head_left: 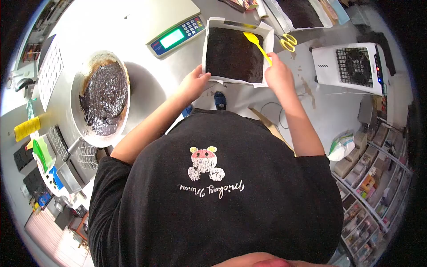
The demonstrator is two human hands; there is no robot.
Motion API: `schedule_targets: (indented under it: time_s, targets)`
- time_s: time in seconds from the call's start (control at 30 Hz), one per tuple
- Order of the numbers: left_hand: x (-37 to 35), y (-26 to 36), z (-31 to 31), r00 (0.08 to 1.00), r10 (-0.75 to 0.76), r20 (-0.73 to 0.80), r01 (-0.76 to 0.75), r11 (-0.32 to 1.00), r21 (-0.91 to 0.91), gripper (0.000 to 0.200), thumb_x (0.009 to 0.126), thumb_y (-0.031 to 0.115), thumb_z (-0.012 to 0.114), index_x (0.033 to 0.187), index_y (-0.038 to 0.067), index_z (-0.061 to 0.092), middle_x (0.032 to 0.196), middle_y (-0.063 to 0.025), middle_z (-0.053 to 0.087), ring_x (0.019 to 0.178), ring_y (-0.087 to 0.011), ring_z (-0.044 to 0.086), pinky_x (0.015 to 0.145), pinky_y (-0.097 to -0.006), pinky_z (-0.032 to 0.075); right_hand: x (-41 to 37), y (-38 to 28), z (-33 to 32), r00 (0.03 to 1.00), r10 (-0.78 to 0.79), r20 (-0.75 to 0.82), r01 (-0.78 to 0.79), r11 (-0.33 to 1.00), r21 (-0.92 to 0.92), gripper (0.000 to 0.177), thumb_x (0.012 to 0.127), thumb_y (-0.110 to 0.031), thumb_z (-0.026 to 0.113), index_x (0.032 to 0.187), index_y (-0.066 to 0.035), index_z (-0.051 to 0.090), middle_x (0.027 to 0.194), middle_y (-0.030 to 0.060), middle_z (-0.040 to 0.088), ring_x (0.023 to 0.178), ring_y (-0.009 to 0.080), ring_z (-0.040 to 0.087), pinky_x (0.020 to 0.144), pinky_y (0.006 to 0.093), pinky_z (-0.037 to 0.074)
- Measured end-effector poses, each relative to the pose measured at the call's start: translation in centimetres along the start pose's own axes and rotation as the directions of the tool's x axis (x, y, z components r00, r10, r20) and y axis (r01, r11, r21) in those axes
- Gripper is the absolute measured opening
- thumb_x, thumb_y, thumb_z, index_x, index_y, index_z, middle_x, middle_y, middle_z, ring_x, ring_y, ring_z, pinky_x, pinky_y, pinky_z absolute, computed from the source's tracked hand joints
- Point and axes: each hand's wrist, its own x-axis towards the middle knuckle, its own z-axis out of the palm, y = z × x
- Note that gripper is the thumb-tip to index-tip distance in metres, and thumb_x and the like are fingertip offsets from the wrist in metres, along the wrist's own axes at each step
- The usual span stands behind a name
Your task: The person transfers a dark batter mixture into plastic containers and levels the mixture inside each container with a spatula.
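Note:
A rectangular pan (pixel 231 53) lined with white paper holds a flat, dark layer and lies at the table's near edge. My left hand (pixel 195 83) grips its near left corner, fingers closed. At the near right corner, my right hand (pixel 279 73) is closed around the handle of a yellow spatula (pixel 253 39) and touches the pan's side. The spatula's head points away from me over the dark layer. A large round bowl (pixel 74 95) with a thick, shiny dark mixture (pixel 104 98) stands to the left.
A scale (pixel 173 38) with a lit display stands left of the pan. Yellow-handled scissors (pixel 288 42) lie just right of it. Another lined pan (pixel 302 13) is at the back right. A white heater-like appliance (pixel 349 67) stands at the right.

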Motion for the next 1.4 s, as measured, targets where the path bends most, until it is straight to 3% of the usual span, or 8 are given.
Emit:
schedule_targets:
  time_s: [0.17, 0.63, 0.87, 0.97, 1.07, 1.17, 1.23, 1.4]
  targets:
    - [0.7, -1.2, -0.5, 0.997, 0.023, 0.069, -0.025, 0.999, 0.025, 0.048, 0.092, 0.027, 0.051, 0.135, 0.011, 0.040, 0.122, -0.0084, 0.054, 0.106, -0.0197, 0.052, 0.083, -0.0324, 0.046, -1.0, -3.8, 3.6, 1.000, -0.007, -0.016, 0.008, 0.995, 0.097, 0.032, 0.084, -0.010, 0.039, 0.113, 0.001, 0.045, 0.086, 0.0266, 0.063, 0.083, 0.0414, 0.062, 0.074, 0.0508, 0.049]
    - [2.4, -4.2, -0.8, 0.991, 0.104, 0.089, -0.109, 0.992, 0.057, 0.038, 0.092, 0.026, 0.050, 0.129, 0.015, 0.047, 0.116, -0.0026, 0.056, 0.105, -0.0160, 0.050, 0.086, -0.0340, 0.042, -3.4, -4.9, 5.5, 0.993, -0.059, -0.102, 0.071, 0.991, 0.115, 0.030, 0.084, -0.010, 0.041, 0.112, 0.001, 0.046, 0.082, 0.0264, 0.062, 0.079, 0.0416, 0.062, 0.069, 0.0508, 0.049]
    - [2.4, -3.8, -1.2, 0.991, 0.080, 0.106, -0.094, 0.987, 0.132, 0.041, 0.091, 0.025, 0.050, 0.131, 0.016, 0.046, 0.116, -0.0029, 0.056, 0.104, -0.0154, 0.050, 0.085, -0.0332, 0.043, -6.5, -6.9, 5.1, 0.977, -0.152, 0.149, 0.124, 0.975, 0.184, 0.033, 0.083, -0.008, 0.043, 0.115, 0.000, 0.047, 0.087, 0.0257, 0.062, 0.083, 0.0402, 0.062, 0.074, 0.0502, 0.048]
    - [1.7, -2.8, -1.0, 0.993, -0.004, 0.117, -0.005, 0.997, 0.077, 0.041, 0.091, 0.025, 0.050, 0.131, 0.016, 0.045, 0.117, -0.0030, 0.056, 0.104, -0.0151, 0.050, 0.085, -0.0335, 0.043, -6.9, -5.2, 4.3, 0.982, -0.181, 0.057, 0.164, 0.960, 0.229, 0.033, 0.083, -0.008, 0.043, 0.115, 0.000, 0.047, 0.088, 0.0257, 0.062, 0.083, 0.0401, 0.061, 0.074, 0.0499, 0.048]
    - [2.1, -4.0, -0.8, 0.990, 0.125, 0.059, -0.128, 0.990, 0.053, 0.044, 0.086, 0.031, 0.056, 0.120, 0.004, 0.050, 0.117, -0.0206, 0.057, 0.110, -0.0299, 0.055, 0.091, -0.0357, 0.042, -6.0, -4.4, 4.9, 0.988, -0.155, -0.009, 0.154, 0.970, 0.190, 0.030, 0.084, -0.008, 0.041, 0.113, 0.000, 0.047, 0.088, 0.0267, 0.061, 0.084, 0.0405, 0.061, 0.074, 0.0499, 0.048]
    - [2.6, -4.5, -0.7, 0.994, 0.111, -0.001, -0.110, 0.993, 0.045, 0.048, 0.086, 0.031, 0.056, 0.125, 0.005, 0.048, 0.118, -0.0197, 0.057, 0.111, -0.0297, 0.055, 0.092, -0.0353, 0.041, -6.3, -5.0, 5.1, 0.978, -0.081, 0.191, 0.057, 0.990, 0.129, 0.030, 0.084, -0.008, 0.040, 0.113, 0.000, 0.045, 0.089, 0.0279, 0.061, 0.084, 0.0414, 0.061, 0.074, 0.0507, 0.047]
    - [1.9, -3.6, -1.0, 0.997, 0.039, 0.071, -0.044, 0.996, 0.075, 0.041, 0.092, 0.026, 0.050, 0.131, 0.014, 0.045, 0.120, -0.0035, 0.054, 0.109, -0.0173, 0.048, 0.092, -0.0372, 0.039, -8.1, -5.9, 3.3, 0.955, -0.152, 0.255, 0.111, 0.980, 0.167, 0.031, 0.084, -0.008, 0.040, 0.114, 0.000, 0.046, 0.090, 0.0272, 0.061, 0.085, 0.0406, 0.061, 0.075, 0.0505, 0.047]
    - [2.3, -4.1, -0.8, 0.998, 0.041, 0.047, -0.043, 0.998, 0.044, 0.041, 0.092, 0.027, 0.050, 0.130, 0.013, 0.045, 0.120, -0.0039, 0.054, 0.110, -0.0172, 0.047, 0.092, -0.0372, 0.039, -7.6, -4.1, 1.9, 0.972, -0.191, 0.136, 0.156, 0.960, 0.233, 0.032, 0.082, -0.007, 0.044, 0.114, -0.001, 0.047, 0.091, 0.0257, 0.061, 0.087, 0.0400, 0.060, 0.076, 0.0493, 0.047]
